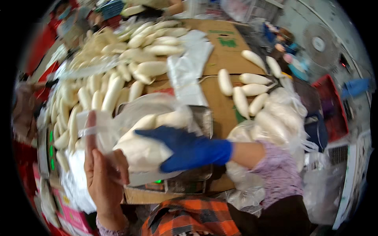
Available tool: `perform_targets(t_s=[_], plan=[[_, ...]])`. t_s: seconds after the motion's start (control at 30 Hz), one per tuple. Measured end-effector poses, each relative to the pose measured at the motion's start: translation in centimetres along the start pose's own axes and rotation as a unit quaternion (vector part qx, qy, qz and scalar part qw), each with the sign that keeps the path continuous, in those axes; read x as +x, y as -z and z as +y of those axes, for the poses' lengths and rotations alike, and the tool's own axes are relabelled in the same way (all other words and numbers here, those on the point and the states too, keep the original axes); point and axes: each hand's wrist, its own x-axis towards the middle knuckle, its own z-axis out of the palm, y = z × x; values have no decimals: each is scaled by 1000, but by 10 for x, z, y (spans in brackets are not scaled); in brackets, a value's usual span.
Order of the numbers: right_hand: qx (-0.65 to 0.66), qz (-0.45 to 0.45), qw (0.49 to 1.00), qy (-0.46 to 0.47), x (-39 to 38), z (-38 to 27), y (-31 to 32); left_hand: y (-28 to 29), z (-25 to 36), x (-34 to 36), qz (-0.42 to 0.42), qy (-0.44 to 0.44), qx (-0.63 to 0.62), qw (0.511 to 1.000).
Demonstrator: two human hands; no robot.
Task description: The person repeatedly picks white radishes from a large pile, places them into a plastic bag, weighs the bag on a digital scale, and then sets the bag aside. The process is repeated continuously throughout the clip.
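A clear plastic bag (173,104) with several white radishes (141,155) in it rests on a metal scale (206,122) in front of me. My bare left hand (103,171) holds the bag's bunched edge at the left, its index finger pointing up. From the right, my right hand (189,149) in a blue glove reaches across the bagged radishes. Its fingers stretch along their upper side and its thumb lies below, with a radish between them. Part of the scale's lit green display shows under the bag.
A large heap of white radishes (114,88) covers the left and far table. Flat plastic bags (187,67) lie on the cardboard (220,43). Loose radishes (254,88) and filled bags (275,118) sit at the right, near a red crate (332,108) and a fan (319,44). Other people stand beyond the heap.
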Motion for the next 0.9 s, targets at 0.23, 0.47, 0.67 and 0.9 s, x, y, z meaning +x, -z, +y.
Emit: perform_targets(t_s=[0.23, 0.47, 0.67, 0.9], plan=[[-74, 88, 993, 20, 21, 72, 75, 2, -12, 11, 57, 3, -32, 998], [-421, 56, 809, -406, -128, 196, 293, 11, -28, 9, 109, -11, -11, 994], [-480, -9, 739, -473, -102, 246, 280, -6, -35, 16, 195, 34, 27, 980], [-577, -37, 681, -450, -83, 294, 285, 1, -25, 16, 164, 34, 123, 978]])
